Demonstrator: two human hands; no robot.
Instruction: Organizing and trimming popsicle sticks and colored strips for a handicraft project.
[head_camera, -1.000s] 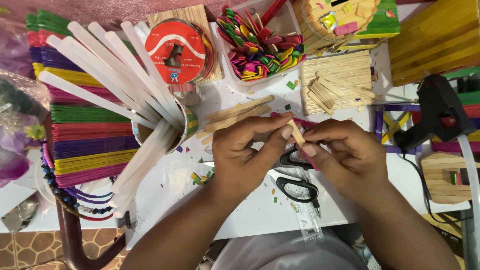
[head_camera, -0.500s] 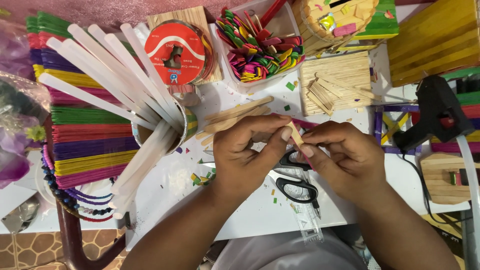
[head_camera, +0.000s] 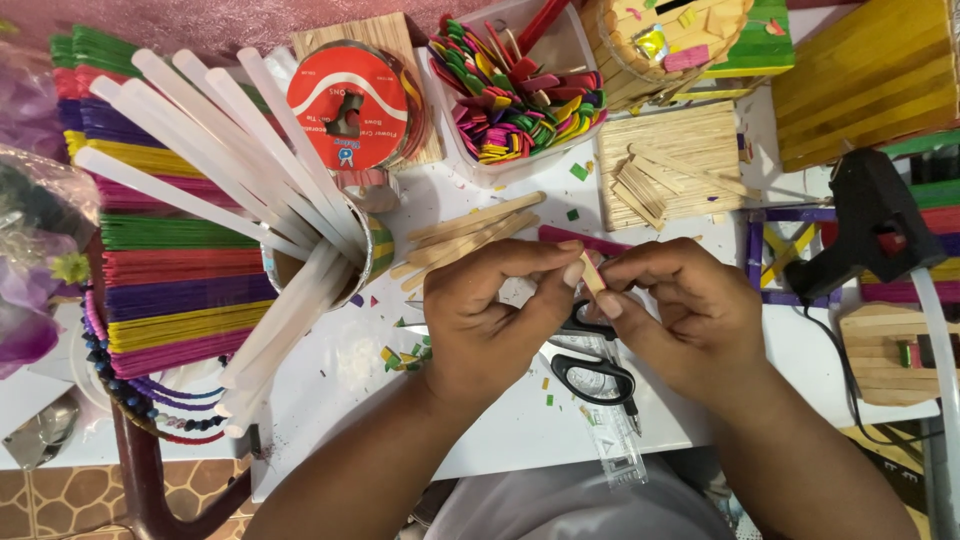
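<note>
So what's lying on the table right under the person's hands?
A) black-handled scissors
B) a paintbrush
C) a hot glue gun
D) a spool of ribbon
A: the black-handled scissors lie on the white table directly beneath the left hand and right hand, which pinch a small wooden stick between their fingertips; the black glue gun sits off to the right.
</note>
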